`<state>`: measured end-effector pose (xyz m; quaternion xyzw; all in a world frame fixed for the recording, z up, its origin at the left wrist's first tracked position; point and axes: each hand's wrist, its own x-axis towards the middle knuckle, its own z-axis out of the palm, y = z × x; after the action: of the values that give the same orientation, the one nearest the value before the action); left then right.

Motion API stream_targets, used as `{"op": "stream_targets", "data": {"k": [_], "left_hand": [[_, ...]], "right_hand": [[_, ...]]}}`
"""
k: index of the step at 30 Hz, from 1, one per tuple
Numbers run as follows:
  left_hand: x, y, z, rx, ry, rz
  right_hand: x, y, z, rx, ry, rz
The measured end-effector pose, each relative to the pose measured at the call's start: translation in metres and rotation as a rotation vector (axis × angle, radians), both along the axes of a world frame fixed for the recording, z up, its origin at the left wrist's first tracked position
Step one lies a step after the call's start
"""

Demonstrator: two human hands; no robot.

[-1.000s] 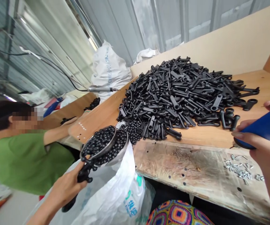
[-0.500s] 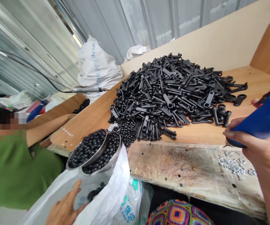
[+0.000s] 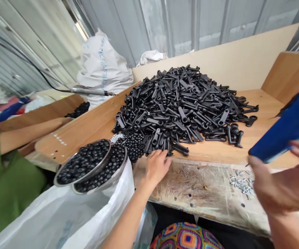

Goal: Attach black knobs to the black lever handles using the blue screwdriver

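Observation:
My left hand [image 3: 157,167] is open, its fingertips at the near edge of a large heap of black moulded lever-shaped parts [image 3: 180,107]. It appears to hold nothing. My right hand [image 3: 276,180] is wrapped around a blue cylindrical object [image 3: 287,124], with the object's far end out of the picture. Two steel bowls of small black balls [image 3: 83,162] [image 3: 100,169] stand at the heap's left side, tilted over the mouth of a white woven sack [image 3: 61,221]. Loose black balls [image 3: 134,147] lie between the bowls and the heap.
Small silver metal pins [image 3: 241,183] lie on a scuffed, plastic-covered board with holes [image 3: 191,183]. A silver pneumatic tool [image 3: 89,91] on a black hose lies at the back. A person in a green shirt [image 3: 9,176] works to the left, beyond a wooden bench. White sacks stand behind.
My left hand has moved from the sack's mouth to the heap's near edge, without the black parts it held a second ago. My head has turned, shifting the scene leftward in the picture.

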<state>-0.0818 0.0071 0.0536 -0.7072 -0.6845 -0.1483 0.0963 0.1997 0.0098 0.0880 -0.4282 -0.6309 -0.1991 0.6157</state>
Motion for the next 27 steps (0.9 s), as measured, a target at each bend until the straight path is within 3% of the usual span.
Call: {"op": "stream_targets", "data": {"k": [1,2,4,6,9,14,20,24,27], "left_hand": [[0.010,0.015,-0.007,-0.023,-0.001,0.017],[0.019,0.027,-0.013,-0.044,-0.002,0.038],[0.029,0.041,-0.023,-0.079,-0.007,0.092],[0.034,0.048,-0.029,-0.102,-0.021,0.139],[0.032,0.048,-0.032,-0.118,-0.060,0.180],[0.012,0.028,-0.027,-0.148,-0.179,0.191],[-0.014,-0.026,-0.018,-0.245,-0.345,0.066],[-0.001,-0.046,-0.017,-0.305,-0.402,0.053],[0.021,-0.057,-0.017,-0.375,-0.496,-0.060]], "right_hand": [[-0.011,-0.002,-0.003,0.007,-0.109,0.063],[-0.025,-0.001,-0.008,-0.080,-0.238,0.185],[-0.055,0.010,-0.019,-0.415,-0.450,0.346],[-0.086,0.030,-0.031,-0.851,-0.636,0.314],[-0.119,0.061,-0.045,-1.034,-0.694,0.220],[-0.130,0.073,-0.049,-1.098,-0.728,0.109],[-0.088,0.037,-0.041,-1.105,-0.747,0.015],[-0.070,0.010,-0.045,-1.042,-0.840,-0.139],[-0.069,-0.009,-0.052,-0.988,-0.923,-0.101]]}}
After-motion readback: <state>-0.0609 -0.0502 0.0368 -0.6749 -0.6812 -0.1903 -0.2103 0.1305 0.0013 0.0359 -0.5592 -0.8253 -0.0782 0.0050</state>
